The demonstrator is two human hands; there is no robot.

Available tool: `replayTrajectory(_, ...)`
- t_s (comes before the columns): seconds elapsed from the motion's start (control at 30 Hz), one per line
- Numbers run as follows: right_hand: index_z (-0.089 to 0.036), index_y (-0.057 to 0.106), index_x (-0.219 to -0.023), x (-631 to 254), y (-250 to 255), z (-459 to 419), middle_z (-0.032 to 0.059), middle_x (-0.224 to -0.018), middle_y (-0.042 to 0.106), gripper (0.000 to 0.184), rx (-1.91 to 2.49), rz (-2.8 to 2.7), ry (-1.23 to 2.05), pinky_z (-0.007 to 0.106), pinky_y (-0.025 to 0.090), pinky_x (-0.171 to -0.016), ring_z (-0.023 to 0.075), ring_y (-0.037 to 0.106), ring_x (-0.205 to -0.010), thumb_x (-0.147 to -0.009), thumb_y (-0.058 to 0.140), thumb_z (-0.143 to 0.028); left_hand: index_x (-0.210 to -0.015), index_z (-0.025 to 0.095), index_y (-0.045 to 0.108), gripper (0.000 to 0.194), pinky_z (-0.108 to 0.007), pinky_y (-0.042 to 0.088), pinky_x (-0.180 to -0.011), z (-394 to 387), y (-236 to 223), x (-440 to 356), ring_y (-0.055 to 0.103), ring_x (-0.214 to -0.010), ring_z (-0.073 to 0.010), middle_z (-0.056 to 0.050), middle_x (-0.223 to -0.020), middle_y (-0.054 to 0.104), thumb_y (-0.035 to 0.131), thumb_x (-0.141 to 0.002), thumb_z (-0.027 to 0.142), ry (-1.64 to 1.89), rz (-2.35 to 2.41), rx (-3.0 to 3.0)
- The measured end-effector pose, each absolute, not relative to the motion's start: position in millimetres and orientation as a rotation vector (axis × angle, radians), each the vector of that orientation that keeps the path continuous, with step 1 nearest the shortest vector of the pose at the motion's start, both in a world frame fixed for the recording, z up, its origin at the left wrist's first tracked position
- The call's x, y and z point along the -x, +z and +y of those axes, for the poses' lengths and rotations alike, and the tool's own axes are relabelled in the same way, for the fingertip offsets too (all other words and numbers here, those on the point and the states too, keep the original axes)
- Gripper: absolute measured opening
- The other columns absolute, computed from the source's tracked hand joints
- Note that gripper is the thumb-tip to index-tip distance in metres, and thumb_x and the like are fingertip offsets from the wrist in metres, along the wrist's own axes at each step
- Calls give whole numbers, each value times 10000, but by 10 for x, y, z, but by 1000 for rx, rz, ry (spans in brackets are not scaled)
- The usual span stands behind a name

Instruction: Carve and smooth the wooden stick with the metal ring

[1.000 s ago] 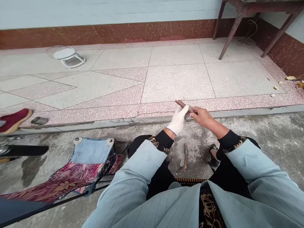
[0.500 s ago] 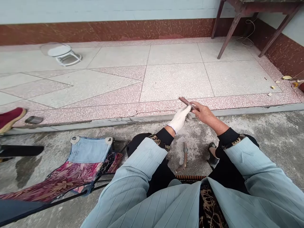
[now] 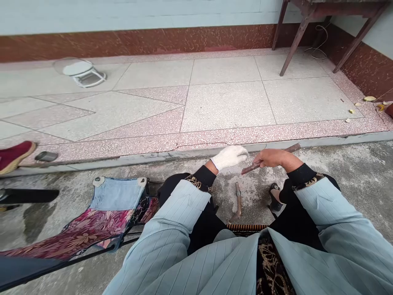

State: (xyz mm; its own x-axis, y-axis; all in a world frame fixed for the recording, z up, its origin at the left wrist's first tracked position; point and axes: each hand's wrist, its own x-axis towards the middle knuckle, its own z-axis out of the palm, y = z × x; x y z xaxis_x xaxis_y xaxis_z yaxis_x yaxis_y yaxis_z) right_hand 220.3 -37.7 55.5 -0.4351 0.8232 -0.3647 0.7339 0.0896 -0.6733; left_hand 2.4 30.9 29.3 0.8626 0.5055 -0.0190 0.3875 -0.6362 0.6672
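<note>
My left hand (image 3: 231, 156), in a white knitted glove, hovers just left of the stick with its fingers loosely bent and nothing visible in them. My bare right hand (image 3: 270, 159) is closed around a brown stick (image 3: 293, 148), whose near end slants down to the left and whose other end sticks out behind the hand. Below, between my feet, a second short brown stick-like piece (image 3: 238, 200) with a grey band lies on the concrete.
Ahead runs a low step edge (image 3: 144, 157) to a tiled floor. At left are a folding chair (image 3: 113, 196) with denim and floral cloth, a metal cup (image 3: 46, 156) and another person's red shoe (image 3: 16, 155). Further back stand a white stool (image 3: 81, 70) and a wooden table (image 3: 340, 10).
Both hands were on the stick before. My left hand has let go and dropped slightly; my right hand has moved right and down, turning the stick to the opposite slant.
</note>
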Motion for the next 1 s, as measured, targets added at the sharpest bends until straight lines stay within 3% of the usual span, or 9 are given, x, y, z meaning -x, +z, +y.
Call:
replayTrajectory(0.1, -233, 812, -938, -2249, 707, -478, -13, -702, 688, 260, 1342, -2239, 1722, 254, 408, -625, 142, 568, -637, -705, 716, -170, -911, 203, 745, 203, -282, 448, -866, 289, 324, 27, 646, -927, -206, -42, -960, 731, 574, -836, 283, 230, 574, -2174)
replayTrajectory(0.17, -231, 787, -1085, -2314, 806, -505, 0, -858, 729, 348, 1205, -2064, 1761, 262, 446, -697, 148, 600, -741, -746, 708, -239, -925, 187, 740, 232, -275, 459, -821, 277, 315, 31, 646, -884, -196, -42, -928, 724, 567, -849, 321, 254, 596, -2044)
replayTrajectory(0.23, -218, 755, -1166, -2375, 849, -496, 14, -940, 734, 415, 1206, -1874, 1681, 268, 458, -732, 146, 608, -789, -757, 707, -273, -934, 171, 732, 269, -261, 459, -741, 255, 276, 8, 630, -798, -180, -42, -861, 705, 569, -854, 369, 304, 635, -1931)
replayTrajectory(0.4, -188, 653, -1333, -2397, 684, -376, 40, -857, 713, 526, 1507, -1516, 1400, 255, 410, -592, 132, 550, -647, -809, 625, -229, -985, 170, 708, 347, -220, 400, -564, 151, 193, -89, 533, -613, -125, -17, -748, 636, 504, -897, 436, 343, 682, -1816)
replayTrajectory(0.67, -235, 737, -1186, -2356, 467, -314, 113, -1041, 739, 381, 2067, -2044, 711, 317, 422, -713, 241, 631, -865, -826, 621, -194, -886, 214, 737, 220, -240, 432, -713, 94, 211, -73, 603, -739, -165, -15, -815, 696, 559, -856, 341, 134, 502, -2086)
replayTrajectory(0.73, -232, 788, -1017, -2329, 459, -346, 102, -935, 750, 304, 2034, -2242, 839, 300, 415, -671, 217, 627, -774, -752, 669, -145, -874, 224, 741, 188, -254, 439, -755, 124, 197, -47, 621, -786, -187, -25, -851, 714, 590, -833, 328, 180, 575, -2153)
replayTrajectory(0.83, -229, 797, -827, -2293, 493, -409, 26, -715, 710, 191, 1650, -2344, 1429, 252, 397, -590, 148, 578, -609, -673, 718, -147, -879, 238, 746, 159, -283, 448, -831, 184, 178, -6, 641, -883, -221, -45, -931, 735, 616, -812, 300, 267, 667, -2221)
replayTrajectory(0.93, -214, 804, -935, -2311, 639, -466, -6, -690, 693, 263, 1249, -2165, 1906, 231, 405, -578, 126, 566, -591, -677, 764, -241, -900, 229, 744, 173, -303, 448, -877, 226, 187, 17, 649, -936, -229, -55, -979, 738, 597, -827, 285, 301, 627, -2242)
replayTrajectory(1.0, -198, 781, -1084, -2357, 778, -494, 5, -761, 711, 373, 1139, -2069, 1994, 238, 425, -616, 126, 576, -637, -721, 759, -285, -916, 212, 737, 202, -298, 456, -862, 224, 209, 12, 652, -920, -212, -51, -967, 734, 560, -858, 289, 331, 595, -2197)
